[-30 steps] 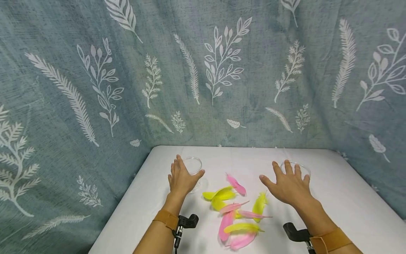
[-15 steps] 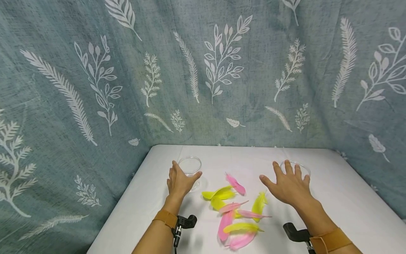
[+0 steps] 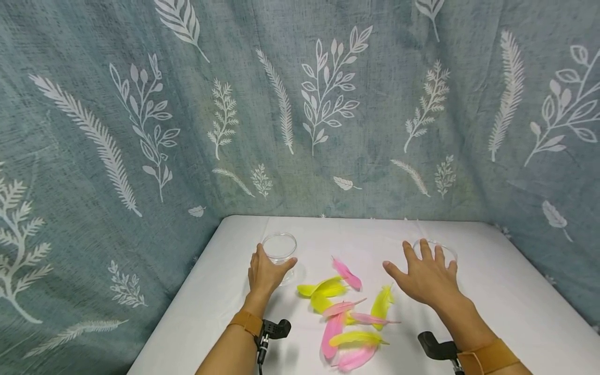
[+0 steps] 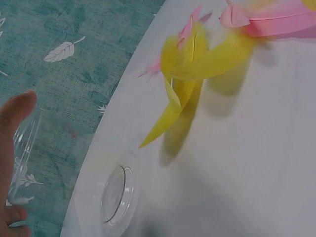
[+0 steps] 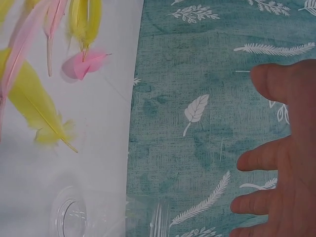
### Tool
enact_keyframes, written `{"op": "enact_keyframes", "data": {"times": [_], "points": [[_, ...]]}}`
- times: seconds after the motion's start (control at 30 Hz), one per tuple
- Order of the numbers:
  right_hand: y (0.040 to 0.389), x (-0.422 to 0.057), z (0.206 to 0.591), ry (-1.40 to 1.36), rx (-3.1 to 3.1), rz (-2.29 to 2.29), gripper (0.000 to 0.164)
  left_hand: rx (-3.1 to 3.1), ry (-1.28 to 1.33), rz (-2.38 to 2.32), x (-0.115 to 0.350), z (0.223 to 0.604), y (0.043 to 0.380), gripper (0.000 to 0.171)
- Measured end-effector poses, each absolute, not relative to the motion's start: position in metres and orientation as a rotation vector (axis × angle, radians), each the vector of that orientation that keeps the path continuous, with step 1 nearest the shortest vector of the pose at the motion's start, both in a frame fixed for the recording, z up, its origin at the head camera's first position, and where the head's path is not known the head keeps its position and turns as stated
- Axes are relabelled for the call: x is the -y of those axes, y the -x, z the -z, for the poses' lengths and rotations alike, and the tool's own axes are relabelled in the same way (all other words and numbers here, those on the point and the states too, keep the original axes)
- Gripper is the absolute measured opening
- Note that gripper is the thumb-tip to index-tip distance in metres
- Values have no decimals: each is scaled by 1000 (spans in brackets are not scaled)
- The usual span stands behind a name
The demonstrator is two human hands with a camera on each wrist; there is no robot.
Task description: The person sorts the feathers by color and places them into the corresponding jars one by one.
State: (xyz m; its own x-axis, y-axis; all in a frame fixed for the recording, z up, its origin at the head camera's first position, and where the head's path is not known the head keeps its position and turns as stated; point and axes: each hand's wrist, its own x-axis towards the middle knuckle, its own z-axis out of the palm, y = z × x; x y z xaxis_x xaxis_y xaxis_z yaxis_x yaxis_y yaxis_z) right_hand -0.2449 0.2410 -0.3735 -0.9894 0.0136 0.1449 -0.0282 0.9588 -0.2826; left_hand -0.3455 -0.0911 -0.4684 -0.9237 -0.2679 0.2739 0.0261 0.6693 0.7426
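Note:
My left hand (image 3: 267, 272) is beside a clear round cup (image 3: 280, 246) at the table's left rear. Its thumb lies to the cup's right and its fingers to the left, a wide span around the rim. In the left wrist view the cup's round base (image 4: 118, 196) rests on the white cloth, thumb tip right at the rim. My right hand (image 3: 428, 276) hovers palm down, fingers spread, before a second clear cup (image 3: 444, 248), mostly hidden behind it. In the right wrist view those fingers are straight with nothing between them. Between both hands lie pink feathers (image 3: 347, 274) and yellow feathers (image 3: 358, 337).
A white-covered table (image 3: 347, 237) spreads under everything. Grey-green leaf-print curtains (image 3: 328, 172) hang at the back and along both sides. Each wrist wears a brown strap with a small black camera (image 3: 276, 329). The feathers overlap in a loose heap at mid-table.
My left thumb and fingers have drawn closer together near the left cup, and more of its rim shows. My right hand has hardly moved. The feathers lie unchanged.

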Motion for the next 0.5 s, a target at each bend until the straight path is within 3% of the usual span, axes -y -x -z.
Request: {"op": "enact_keyframes", "data": {"times": [0.27, 0.5], "points": [[246, -241, 374, 4, 2974, -443, 100, 2501, -243, 1135, 89, 475, 351, 114], [247, -242, 375, 16, 2984, -443, 101, 2445, -196, 1111, 91, 479, 356, 99]]}}
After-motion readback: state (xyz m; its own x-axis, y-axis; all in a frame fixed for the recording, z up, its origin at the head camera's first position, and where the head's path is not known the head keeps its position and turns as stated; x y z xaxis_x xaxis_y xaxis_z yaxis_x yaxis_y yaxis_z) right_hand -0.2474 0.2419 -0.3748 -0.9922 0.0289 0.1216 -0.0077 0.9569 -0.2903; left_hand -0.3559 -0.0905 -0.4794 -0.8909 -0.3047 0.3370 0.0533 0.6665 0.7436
